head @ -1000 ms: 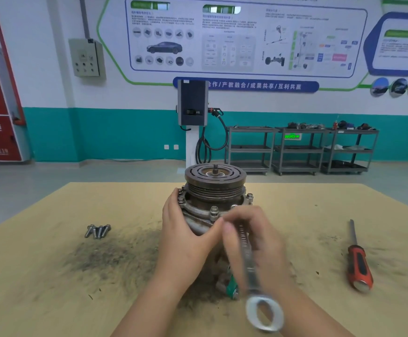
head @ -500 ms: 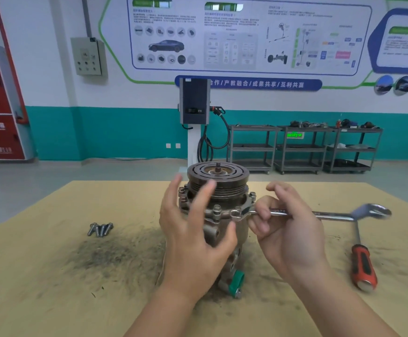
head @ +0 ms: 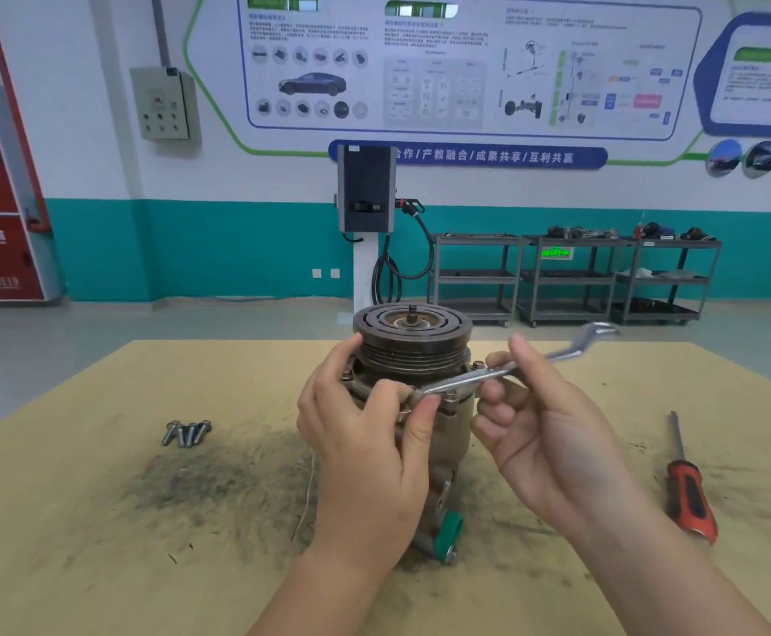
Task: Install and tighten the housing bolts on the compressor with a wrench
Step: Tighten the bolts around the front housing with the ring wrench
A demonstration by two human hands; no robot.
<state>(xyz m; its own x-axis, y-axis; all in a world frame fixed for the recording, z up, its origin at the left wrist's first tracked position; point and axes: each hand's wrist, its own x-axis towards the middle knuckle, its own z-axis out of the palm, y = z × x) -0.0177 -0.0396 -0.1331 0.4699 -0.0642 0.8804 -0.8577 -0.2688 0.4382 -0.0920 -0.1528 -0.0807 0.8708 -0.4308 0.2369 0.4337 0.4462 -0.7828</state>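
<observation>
A compressor (head: 424, 360) is stood upright on a tan table (head: 99, 521), its grooved pulley on top. The flange below the pulley is gripped by the left hand (head: 365, 433), whose fingertips are laid against the near end of a wrench (head: 503, 371). The wrench shaft is held by the right hand (head: 539, 424), fingers curled round it (the far end is blurred). Four loose bolts (head: 187, 432) are seen well to the left, a red-handled screwdriver (head: 688, 488) to the right.

A screwdriver (head: 691, 493) (red handle) lies on the table (head: 76, 521).
</observation>
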